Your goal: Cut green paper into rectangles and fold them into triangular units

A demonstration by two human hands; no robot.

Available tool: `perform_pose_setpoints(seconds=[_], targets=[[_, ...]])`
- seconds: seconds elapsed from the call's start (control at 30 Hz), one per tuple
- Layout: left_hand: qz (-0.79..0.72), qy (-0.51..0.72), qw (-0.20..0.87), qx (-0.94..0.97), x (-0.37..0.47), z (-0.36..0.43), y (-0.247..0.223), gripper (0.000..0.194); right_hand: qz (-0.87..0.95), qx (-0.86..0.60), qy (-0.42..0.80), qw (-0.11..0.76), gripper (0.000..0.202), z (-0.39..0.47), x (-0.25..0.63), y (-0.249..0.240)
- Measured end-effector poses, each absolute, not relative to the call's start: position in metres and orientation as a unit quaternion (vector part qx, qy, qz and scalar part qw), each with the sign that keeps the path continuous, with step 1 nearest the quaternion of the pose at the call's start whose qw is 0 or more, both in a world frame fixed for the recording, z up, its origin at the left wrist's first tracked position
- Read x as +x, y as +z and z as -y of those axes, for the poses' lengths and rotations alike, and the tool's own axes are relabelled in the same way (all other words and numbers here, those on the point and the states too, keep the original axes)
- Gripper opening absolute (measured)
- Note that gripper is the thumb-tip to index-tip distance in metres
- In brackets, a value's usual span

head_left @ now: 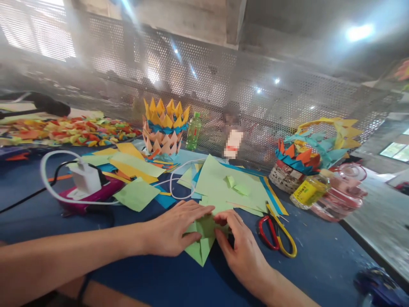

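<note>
A light green sheet of paper with fold creases lies on the blue table, one corner pointing toward me. My left hand rests on its left side, fingers stretched out over the upper part and thumb on the crease. At the right edge, my right hand has its fingers curled and pinches the paper between thumb and forefinger. Just beyond both hands lies a stack of larger green sheets with two small folded green pieces on top. Scissors with red and yellow handles lie right of my right hand.
On the left are a purple power strip with a white charger, looping cables and a pile of folded paper pieces. Behind stand a paper basket and a green bottle. Another basket and a yellow-labelled bottle are at right.
</note>
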State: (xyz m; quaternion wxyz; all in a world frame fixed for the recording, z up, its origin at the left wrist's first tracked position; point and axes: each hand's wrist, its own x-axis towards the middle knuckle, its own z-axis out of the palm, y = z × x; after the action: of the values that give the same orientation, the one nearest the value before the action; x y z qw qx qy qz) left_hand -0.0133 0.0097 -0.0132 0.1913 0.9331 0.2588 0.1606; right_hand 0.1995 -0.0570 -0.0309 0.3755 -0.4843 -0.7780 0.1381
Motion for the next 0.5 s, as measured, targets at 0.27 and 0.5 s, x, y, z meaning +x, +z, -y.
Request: perform_pose_setpoints(seconds=[0.27,0.5], targets=[[-0.248,0.251,0.279,0.893,-0.008,-0.014,-0.012,0.038,0.776,-0.484,0.132,0.383,0.021,0.057,0.198,-0.025],[-0.366,0.286,0.4,0.79,-0.006,-0.017,0.0,0.007,0.772,-0.474,0.073,0.417,0.018,0.064,0.199,-0.024]])
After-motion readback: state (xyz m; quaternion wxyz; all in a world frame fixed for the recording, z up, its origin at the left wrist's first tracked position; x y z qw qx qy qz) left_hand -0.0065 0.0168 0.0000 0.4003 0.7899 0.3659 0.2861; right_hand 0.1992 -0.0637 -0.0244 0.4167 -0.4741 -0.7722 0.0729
